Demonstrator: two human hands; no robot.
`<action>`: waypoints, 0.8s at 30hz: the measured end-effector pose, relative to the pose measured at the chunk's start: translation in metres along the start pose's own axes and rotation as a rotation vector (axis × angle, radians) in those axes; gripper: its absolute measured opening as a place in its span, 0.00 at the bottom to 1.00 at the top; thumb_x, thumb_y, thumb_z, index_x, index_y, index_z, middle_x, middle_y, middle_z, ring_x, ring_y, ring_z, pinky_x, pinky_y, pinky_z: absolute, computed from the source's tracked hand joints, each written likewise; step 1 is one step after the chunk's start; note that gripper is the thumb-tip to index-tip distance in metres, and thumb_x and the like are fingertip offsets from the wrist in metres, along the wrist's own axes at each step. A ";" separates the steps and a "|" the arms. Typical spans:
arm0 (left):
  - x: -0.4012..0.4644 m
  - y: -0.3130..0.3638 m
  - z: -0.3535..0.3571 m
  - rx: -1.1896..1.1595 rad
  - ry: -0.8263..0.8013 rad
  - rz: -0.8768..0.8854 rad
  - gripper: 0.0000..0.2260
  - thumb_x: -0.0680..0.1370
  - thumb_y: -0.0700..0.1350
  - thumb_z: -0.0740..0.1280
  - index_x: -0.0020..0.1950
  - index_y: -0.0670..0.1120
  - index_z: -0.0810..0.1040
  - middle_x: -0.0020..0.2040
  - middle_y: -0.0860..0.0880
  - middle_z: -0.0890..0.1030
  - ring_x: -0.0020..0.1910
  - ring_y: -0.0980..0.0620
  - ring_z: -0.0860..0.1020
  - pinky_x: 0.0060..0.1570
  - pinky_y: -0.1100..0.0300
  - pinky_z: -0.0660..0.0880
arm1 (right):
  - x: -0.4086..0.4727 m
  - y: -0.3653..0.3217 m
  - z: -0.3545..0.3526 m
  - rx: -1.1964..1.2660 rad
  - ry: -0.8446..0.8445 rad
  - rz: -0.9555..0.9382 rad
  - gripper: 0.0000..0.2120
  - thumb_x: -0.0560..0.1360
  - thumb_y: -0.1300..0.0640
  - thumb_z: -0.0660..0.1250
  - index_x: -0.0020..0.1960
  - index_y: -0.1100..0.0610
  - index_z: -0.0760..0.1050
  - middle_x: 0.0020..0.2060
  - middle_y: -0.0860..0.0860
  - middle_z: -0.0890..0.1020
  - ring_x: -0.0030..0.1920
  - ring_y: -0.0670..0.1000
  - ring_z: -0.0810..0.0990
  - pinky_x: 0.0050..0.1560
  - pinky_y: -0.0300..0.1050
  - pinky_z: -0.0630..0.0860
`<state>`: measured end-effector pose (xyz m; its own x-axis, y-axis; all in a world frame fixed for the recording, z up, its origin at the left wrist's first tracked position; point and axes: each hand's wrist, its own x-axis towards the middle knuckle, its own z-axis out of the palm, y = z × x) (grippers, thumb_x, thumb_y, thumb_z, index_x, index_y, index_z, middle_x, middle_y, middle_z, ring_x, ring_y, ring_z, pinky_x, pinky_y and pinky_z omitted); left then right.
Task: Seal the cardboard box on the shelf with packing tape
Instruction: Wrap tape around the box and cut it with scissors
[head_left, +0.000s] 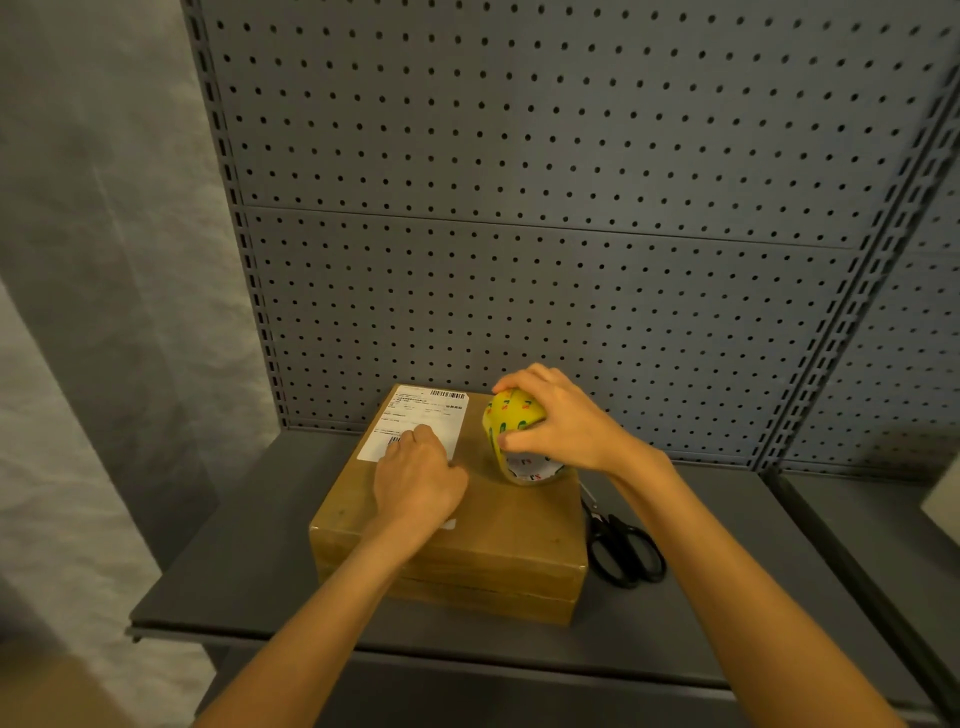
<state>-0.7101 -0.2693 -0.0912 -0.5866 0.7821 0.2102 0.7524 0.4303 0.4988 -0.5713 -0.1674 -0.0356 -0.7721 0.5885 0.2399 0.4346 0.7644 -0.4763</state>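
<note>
Black scissors (621, 545) lie flat on my grey shelf (218, 561) at about four o'clock, handles toward me. A grey pegboard (519, 156) fills the back from ten to two o'clock. A pale wall (78, 260) stands at nine o'clock.

My left hand (418, 475) and my right hand (558, 421) are bare, with no glove, ring or watch. Both forearms are uncovered too; no sleeve reaches into the view. My fingernails are short.
</note>
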 end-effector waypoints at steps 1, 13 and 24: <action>0.000 0.001 0.000 0.012 0.012 -0.003 0.14 0.77 0.45 0.63 0.61 0.42 0.70 0.60 0.45 0.74 0.59 0.46 0.72 0.54 0.55 0.70 | 0.000 -0.001 0.001 -0.007 0.002 -0.003 0.25 0.69 0.51 0.72 0.64 0.48 0.69 0.54 0.44 0.68 0.58 0.44 0.63 0.53 0.41 0.64; -0.019 -0.002 -0.002 0.014 -0.012 0.484 0.15 0.81 0.50 0.57 0.67 0.48 0.65 0.64 0.51 0.68 0.62 0.55 0.65 0.60 0.63 0.65 | -0.008 0.007 -0.006 0.091 -0.046 0.002 0.42 0.64 0.43 0.76 0.73 0.43 0.61 0.70 0.44 0.61 0.67 0.43 0.59 0.65 0.43 0.61; -0.026 0.000 -0.008 0.260 -0.419 0.484 0.29 0.81 0.60 0.41 0.76 0.47 0.36 0.77 0.50 0.39 0.75 0.58 0.39 0.72 0.63 0.38 | -0.024 0.030 0.017 0.252 0.208 0.239 0.33 0.76 0.64 0.66 0.76 0.54 0.56 0.68 0.53 0.71 0.68 0.54 0.69 0.64 0.47 0.68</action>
<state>-0.6975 -0.2932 -0.0905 -0.0406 0.9991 -0.0108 0.9784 0.0420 0.2024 -0.5480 -0.1634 -0.0701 -0.5414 0.8025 0.2506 0.4436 0.5259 -0.7257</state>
